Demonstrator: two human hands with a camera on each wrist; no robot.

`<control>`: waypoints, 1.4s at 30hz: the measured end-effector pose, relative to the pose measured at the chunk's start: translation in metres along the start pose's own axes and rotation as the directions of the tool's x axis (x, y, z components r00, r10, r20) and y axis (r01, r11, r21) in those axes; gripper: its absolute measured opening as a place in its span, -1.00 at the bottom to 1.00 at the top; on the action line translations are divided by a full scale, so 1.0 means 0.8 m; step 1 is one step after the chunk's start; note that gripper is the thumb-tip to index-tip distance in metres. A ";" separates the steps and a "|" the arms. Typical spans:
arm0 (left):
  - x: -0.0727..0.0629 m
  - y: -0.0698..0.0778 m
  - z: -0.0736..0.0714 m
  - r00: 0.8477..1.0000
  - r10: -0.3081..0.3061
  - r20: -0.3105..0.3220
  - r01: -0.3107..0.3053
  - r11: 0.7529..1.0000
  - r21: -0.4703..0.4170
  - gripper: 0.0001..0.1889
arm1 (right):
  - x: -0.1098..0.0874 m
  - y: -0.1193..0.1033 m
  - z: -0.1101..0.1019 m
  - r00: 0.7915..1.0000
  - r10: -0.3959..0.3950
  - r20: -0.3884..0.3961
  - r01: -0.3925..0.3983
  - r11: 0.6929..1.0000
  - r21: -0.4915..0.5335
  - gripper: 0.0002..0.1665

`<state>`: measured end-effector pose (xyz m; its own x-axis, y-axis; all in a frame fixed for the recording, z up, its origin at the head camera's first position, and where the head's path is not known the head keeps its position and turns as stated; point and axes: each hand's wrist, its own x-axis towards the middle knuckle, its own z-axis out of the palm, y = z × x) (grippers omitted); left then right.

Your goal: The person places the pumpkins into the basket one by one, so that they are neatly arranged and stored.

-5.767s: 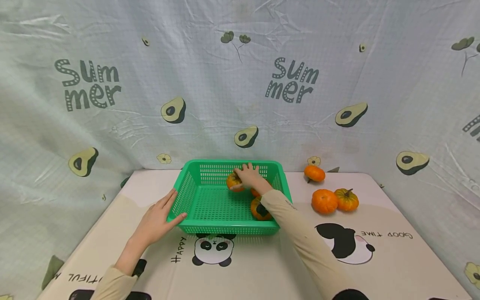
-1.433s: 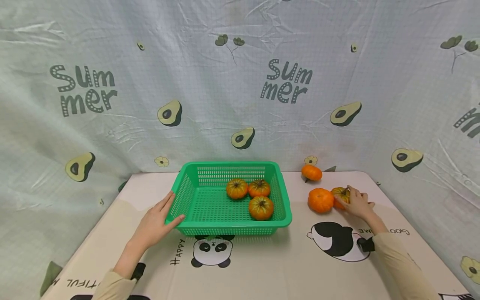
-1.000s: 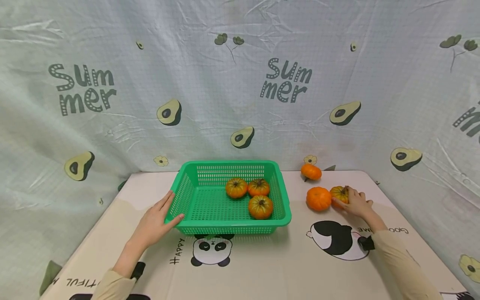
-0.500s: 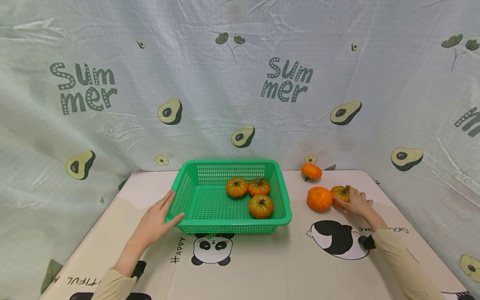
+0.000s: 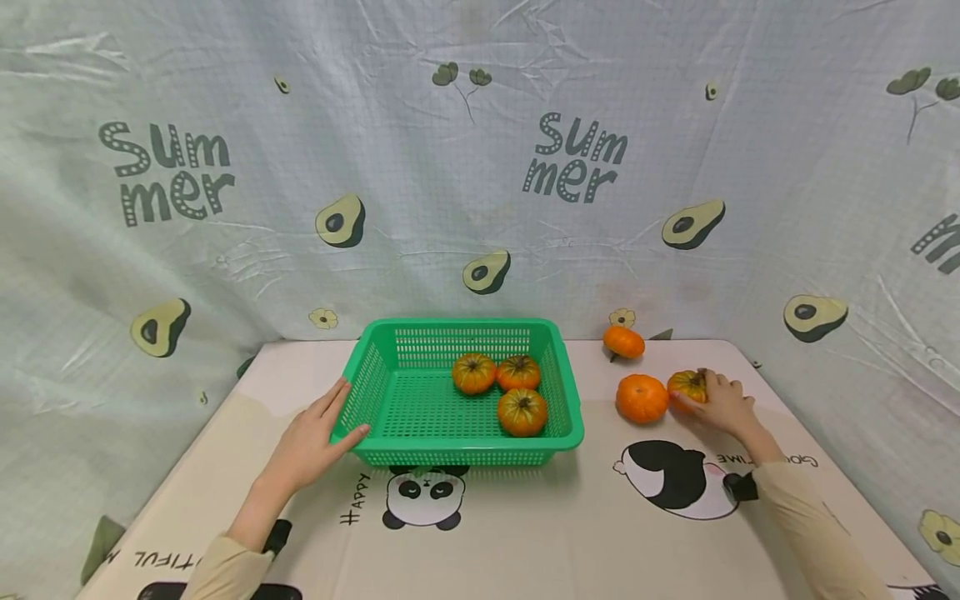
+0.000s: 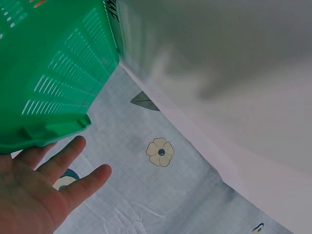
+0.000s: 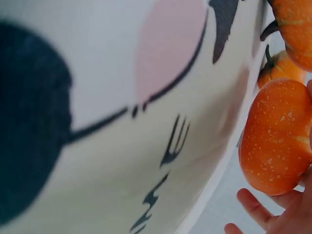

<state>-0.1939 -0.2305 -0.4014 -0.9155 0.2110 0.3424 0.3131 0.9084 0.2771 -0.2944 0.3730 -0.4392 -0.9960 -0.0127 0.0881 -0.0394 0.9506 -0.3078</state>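
Note:
My right hand [image 5: 727, 406] grips a small green-and-orange pumpkin [image 5: 686, 389] on the right part of the table, thumb on its near left side. The right wrist view shows that pumpkin's speckled orange underside [image 7: 273, 139], with some fingers [image 7: 256, 207] spread beyond it. Just left of it sits a plain orange pumpkin [image 5: 642, 398]. My left hand [image 5: 309, 440] lies with straight fingers against the left side of a green plastic basket [image 5: 457, 445], thumb at its near corner. In the left wrist view the fingers [image 6: 92, 183] are extended by the basket rim [image 6: 53, 136].
Three green-and-orange pumpkins, one of them at the front [image 5: 522, 412], sit in the basket's right half. Another orange pumpkin [image 5: 624, 342] lies tipped near the back edge. A patterned curtain [image 5: 420, 167] hangs behind the table [image 5: 525, 533].
Earlier my right hand was in the basket at a pumpkin; it moved right to the table pumpkin. Over the last half second that pumpkin shifted slightly right. My left hand stayed put.

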 end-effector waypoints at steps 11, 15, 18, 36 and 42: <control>-0.001 0.000 0.000 1.000 0.010 -0.007 -0.010 1.000 0.002 -0.19 | -0.008 -0.003 -0.014 0.991 -0.057 -0.125 0.058 0.998 0.005 -0.16; -0.001 0.001 -0.001 1.000 0.002 -0.003 -0.002 1.000 0.001 -0.20 | -0.011 -0.006 -0.018 0.988 -0.065 -0.142 0.067 0.998 0.004 -0.15; 0.000 0.001 -0.001 1.000 -0.001 0.003 0.001 1.000 0.001 -0.19 | -0.011 -0.007 -0.019 0.983 -0.078 -0.166 0.079 0.997 0.001 -0.15; -0.002 0.002 0.000 1.000 0.008 -0.019 -0.008 1.000 -0.003 -0.20 | -0.016 -0.036 -0.031 0.952 -0.151 -0.268 0.164 0.986 0.027 -0.19; 0.000 0.001 0.000 1.000 0.004 -0.015 -0.004 1.000 0.001 -0.20 | -0.016 -0.054 -0.035 0.953 -0.169 -0.251 0.181 0.983 0.023 -0.13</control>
<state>-0.1934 -0.2299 -0.4017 -0.9104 0.2095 0.3567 0.3166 0.9078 0.2749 -0.2778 0.3404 -0.4003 -0.9226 -0.0953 0.3737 -0.2204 0.9254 -0.3082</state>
